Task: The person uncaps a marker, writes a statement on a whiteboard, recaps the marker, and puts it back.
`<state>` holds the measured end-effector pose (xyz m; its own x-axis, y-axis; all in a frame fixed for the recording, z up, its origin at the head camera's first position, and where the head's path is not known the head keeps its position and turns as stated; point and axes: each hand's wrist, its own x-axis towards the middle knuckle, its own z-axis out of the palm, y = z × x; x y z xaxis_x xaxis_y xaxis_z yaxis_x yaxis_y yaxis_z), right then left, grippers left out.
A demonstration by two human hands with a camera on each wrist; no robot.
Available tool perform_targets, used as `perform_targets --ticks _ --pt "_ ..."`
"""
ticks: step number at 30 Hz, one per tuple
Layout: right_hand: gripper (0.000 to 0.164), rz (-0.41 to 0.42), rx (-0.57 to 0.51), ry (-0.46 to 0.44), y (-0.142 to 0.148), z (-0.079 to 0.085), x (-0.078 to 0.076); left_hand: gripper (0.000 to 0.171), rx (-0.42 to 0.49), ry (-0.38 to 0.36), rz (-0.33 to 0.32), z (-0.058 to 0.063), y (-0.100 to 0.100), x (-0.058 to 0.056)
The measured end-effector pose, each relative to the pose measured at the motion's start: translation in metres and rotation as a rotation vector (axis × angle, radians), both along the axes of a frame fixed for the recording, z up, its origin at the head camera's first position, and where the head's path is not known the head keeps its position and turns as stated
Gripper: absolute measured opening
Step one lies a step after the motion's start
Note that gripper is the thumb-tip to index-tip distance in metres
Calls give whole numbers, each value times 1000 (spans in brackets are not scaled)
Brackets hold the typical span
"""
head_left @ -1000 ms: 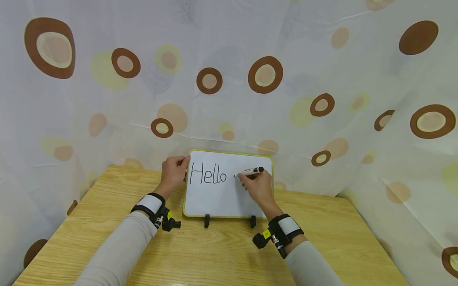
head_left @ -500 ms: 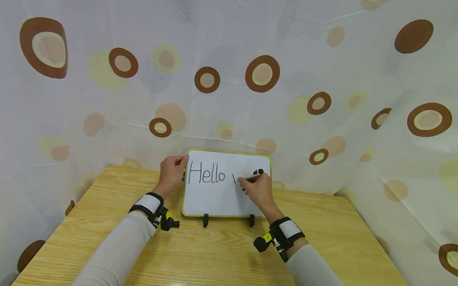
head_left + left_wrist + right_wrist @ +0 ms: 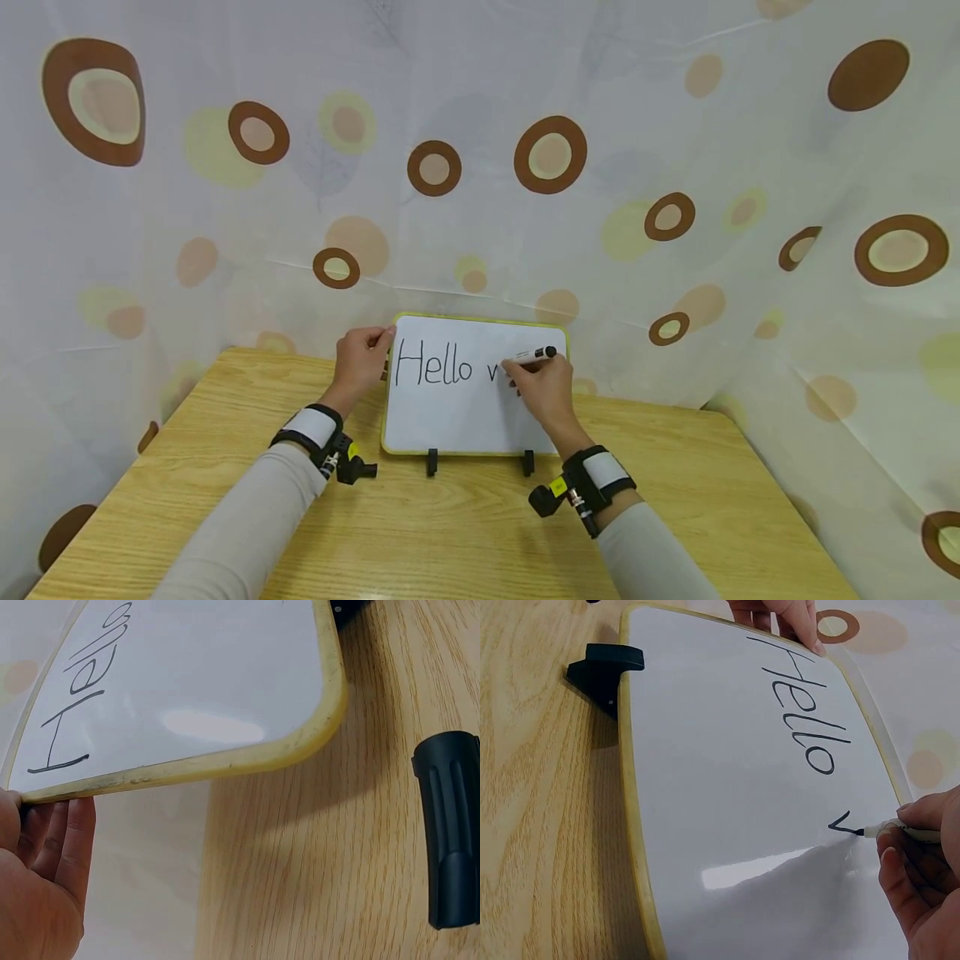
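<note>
A small whiteboard (image 3: 450, 421) with a yellow frame leans upright on a black stand. "Hello" is written on it in black, followed by a v-shaped stroke (image 3: 840, 823). My left hand (image 3: 362, 362) grips the board's upper left edge, thumb at the front and fingers behind, as the left wrist view shows. My right hand (image 3: 542, 389) pinches a white marker (image 3: 534, 357) with a black end, tilted up to the right. In the right wrist view the marker's black tip (image 3: 859, 832) is right at the end of the fresh stroke.
Two black stand feet (image 3: 432, 462) hold the board's lower edge on the wooden table (image 3: 420, 533). Behind the table hangs a pale curtain (image 3: 480, 225) with brown and yellow ring patterns. Both wrists wear strapped cameras (image 3: 352, 468).
The right hand has moved the marker down and then up to the right, leaving a v-shaped stroke after "Hello". The left hand stays at the board's edge.
</note>
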<state>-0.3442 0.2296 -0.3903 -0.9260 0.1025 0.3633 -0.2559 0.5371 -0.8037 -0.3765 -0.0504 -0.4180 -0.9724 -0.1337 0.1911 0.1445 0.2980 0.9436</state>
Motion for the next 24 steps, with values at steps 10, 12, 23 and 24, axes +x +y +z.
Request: perform_targets --ticks 10,12,23,24 --pt "13 -8 16 -8 -1 2 2 36 -6 9 -1 -1 -1 0" --pt "14 -11 27 -23 0 2 4 36 -7 10 -4 -1 -1 0" --pt "17 -30 66 -71 1 -1 9 36 -11 -2 1 -1 -3 -4" --pt "17 -30 68 -74 1 -2 10 37 -13 -5 0 -2 -3 -4"
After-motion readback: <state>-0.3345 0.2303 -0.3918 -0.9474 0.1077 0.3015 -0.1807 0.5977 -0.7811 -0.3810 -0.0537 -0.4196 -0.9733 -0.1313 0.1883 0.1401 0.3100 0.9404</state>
